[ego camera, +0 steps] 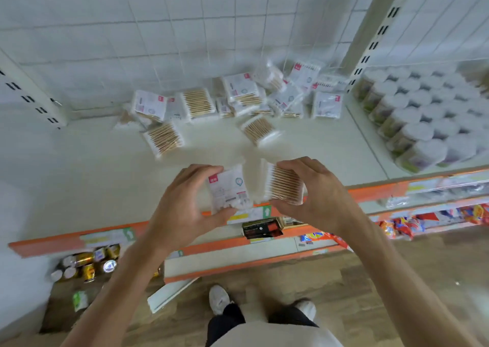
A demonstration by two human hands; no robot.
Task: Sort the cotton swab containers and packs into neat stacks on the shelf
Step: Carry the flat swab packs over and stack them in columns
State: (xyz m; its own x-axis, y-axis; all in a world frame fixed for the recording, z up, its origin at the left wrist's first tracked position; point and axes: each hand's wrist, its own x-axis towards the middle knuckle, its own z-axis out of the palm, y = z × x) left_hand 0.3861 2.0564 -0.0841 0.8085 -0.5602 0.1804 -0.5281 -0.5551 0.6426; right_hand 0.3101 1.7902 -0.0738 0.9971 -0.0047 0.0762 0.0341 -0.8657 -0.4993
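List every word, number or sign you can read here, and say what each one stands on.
No text reads clearly enough to quote.
Pack in the left hand: red tag and fine print, too blurred.
Pack in the right hand: swab sticks show, no print visible.
Loose packs at the back of the shelf: red tags, blurred.
Price labels on the shelf edge: a white up-arrow on green; print unreadable.
Cans below: unreadable.

Packs (232, 100) left of containers (412, 119)
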